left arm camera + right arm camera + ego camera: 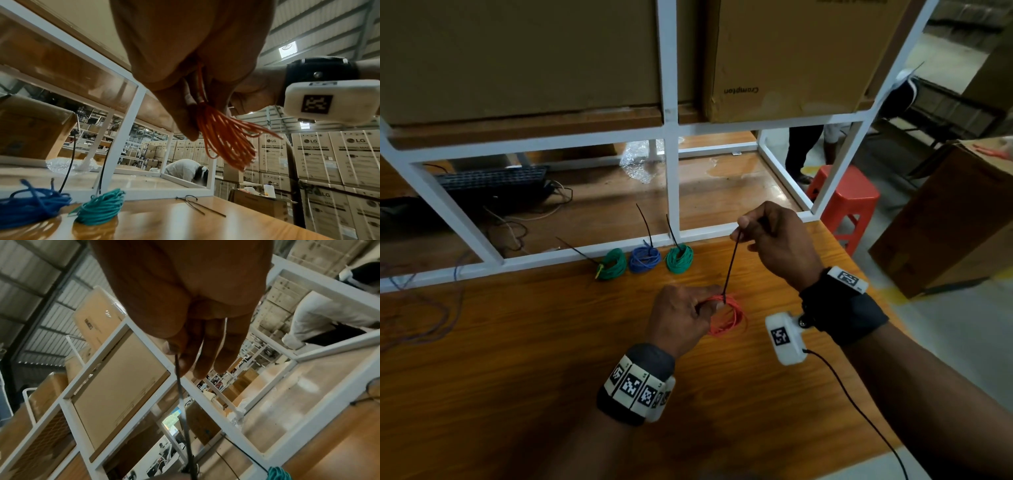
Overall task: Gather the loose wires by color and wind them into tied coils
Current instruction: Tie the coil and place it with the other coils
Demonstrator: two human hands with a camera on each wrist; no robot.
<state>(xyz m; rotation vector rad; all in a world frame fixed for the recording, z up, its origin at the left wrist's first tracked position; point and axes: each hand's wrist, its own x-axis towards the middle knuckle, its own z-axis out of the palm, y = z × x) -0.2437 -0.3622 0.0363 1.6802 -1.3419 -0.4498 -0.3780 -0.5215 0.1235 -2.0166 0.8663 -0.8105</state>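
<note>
My left hand (685,317) pinches a coil of red wire (729,320) just above the wooden table (517,359). The left wrist view shows the red wire (224,138) fanning out below my fingers (185,123). A black cable tie (730,270) runs taut from the coil up to my right hand (763,236), which pinches its free end. In the right wrist view the cable tie (182,402) hangs from thumb and forefinger. Two green coils (614,264) (680,258) and a blue coil (644,259), each with a black tie, lie along the white frame.
A white metal frame (671,171) borders the table's far edge, with cardboard boxes (791,58) on its shelf. Loose purple wire (424,308) lies at the far left. Spare cable ties (201,206) rest on the table. A red stool (846,198) and a box stand to the right.
</note>
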